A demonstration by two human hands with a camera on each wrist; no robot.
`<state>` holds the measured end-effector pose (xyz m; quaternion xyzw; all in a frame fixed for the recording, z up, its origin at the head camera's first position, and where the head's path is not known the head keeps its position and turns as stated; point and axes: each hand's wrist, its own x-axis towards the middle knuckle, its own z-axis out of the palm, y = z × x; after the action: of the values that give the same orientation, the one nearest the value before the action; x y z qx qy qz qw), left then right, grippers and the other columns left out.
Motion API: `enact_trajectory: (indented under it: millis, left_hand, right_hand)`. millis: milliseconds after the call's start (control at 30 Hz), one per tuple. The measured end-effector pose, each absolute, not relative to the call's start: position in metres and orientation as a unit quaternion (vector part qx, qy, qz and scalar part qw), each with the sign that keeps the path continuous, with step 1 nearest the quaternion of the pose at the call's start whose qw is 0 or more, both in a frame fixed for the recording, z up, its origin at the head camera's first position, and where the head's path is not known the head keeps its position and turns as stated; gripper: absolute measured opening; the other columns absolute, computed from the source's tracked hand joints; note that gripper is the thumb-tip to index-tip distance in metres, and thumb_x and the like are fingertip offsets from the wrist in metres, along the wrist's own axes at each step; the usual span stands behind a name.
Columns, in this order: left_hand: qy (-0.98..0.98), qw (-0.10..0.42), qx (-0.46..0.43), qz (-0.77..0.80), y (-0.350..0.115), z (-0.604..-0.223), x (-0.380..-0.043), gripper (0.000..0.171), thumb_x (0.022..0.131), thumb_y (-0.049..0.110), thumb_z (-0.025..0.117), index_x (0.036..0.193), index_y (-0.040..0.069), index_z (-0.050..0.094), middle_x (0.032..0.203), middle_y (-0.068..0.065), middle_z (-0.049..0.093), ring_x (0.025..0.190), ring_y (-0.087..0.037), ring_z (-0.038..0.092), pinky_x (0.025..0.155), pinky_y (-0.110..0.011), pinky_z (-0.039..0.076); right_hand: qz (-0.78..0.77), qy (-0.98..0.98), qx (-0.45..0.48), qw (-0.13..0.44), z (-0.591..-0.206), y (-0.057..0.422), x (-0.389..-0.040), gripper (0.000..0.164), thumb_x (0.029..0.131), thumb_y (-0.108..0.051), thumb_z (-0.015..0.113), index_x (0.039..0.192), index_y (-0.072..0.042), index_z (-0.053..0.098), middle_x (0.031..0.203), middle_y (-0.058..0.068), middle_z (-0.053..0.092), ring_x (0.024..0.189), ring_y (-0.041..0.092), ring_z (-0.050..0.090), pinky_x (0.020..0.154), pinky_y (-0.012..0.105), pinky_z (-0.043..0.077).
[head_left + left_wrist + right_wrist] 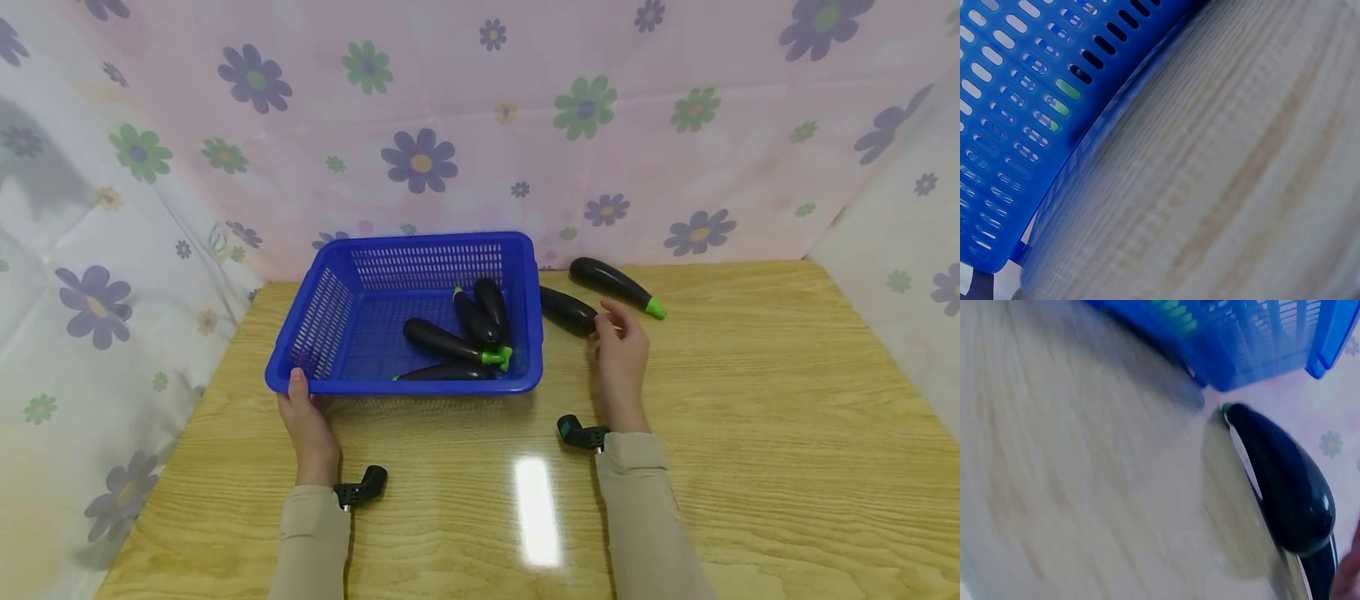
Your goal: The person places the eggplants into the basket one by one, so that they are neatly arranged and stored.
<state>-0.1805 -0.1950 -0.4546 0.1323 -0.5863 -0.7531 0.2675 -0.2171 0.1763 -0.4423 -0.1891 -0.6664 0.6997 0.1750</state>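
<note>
My left hand (307, 425) grips the front left corner of a blue plastic basket (405, 387), thumb over the rim and the other fingers hidden below. Inside the basket several dark eggplants (442, 340) with green stems lie toward the right. Just right of the basket, my right hand (622, 354) holds the rounded end of another eggplant (566, 310) between thumb and fingers. That eggplant (1285, 481) slants across the right wrist view, its narrow stem end toward the basket. Only the edge of the right hand (1349, 572) shows there.
Behind the right hand, one more eggplant (611, 279) lies on the wooden table (765, 400), its green stem pointing right. A flowered cloth (465, 100) hangs along the back and sides of the table. Small black cameras (581, 433) are strapped to both wrists.
</note>
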Motion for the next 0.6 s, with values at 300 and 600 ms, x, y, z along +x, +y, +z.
enact_trajectory:
  millis: [300, 600]
  left_hand:
    - [-0.573, 0.274, 0.122, -0.763, -0.1937, -0.4542, -0.1797, 0.045, 0.090, 0.034, 0.044, 0.130, 0.014, 0.038, 0.128, -0.009, 0.043, 0.117, -0.021, 0.037, 0.099, -0.026, 0.025]
    - [-0.578, 0.274, 0.120, -0.759, -0.1957, -0.4560, -0.1811, 0.045, 0.090, 0.034, 0.046, 0.129, 0.015, 0.039, 0.127, -0.008, 0.044, 0.117, -0.020, 0.038, 0.099, -0.025, 0.025]
  right_hand:
    - [0.567, -0.778, -0.171, 0.208, -0.4469, 0.1853, -0.2161, 0.033, 0.086, -0.022, 0.056, 0.118, -0.013, 0.057, 0.120, 0.005, 0.044, 0.107, 0.020, 0.041, 0.085, 0.034, 0.039]
    - [0.521, -0.846, -0.084, 0.078, -0.4499, 0.1780, -0.2193, 0.058, 0.086, -0.027, 0.058, 0.138, -0.014, 0.034, 0.138, 0.014, 0.032, 0.125, 0.030, 0.029, 0.101, 0.047, 0.026]
